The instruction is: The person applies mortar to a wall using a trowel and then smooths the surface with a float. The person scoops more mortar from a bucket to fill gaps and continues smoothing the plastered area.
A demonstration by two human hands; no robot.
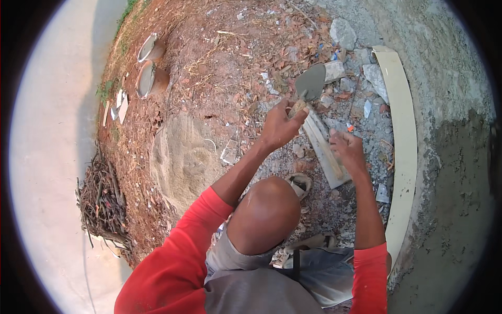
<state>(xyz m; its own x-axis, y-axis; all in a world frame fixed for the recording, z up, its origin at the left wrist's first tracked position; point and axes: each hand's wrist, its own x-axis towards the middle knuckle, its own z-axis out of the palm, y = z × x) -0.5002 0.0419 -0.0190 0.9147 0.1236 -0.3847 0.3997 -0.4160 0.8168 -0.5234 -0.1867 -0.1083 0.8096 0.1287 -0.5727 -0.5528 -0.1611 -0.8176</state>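
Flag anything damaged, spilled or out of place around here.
Pale broken chunks and white scraps lie strewn near the left hand and its trowel, looking like uncleared rubble. At right, the grey cement surface has a darker, ragged-edged patch, perhaps damp.

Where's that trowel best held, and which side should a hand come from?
Probably best to take the trowel by its handle, coming from the person's own side: the broad, flat blade points away from the body, while the slimmer handle reaches back toward it. The left grip holds it there.
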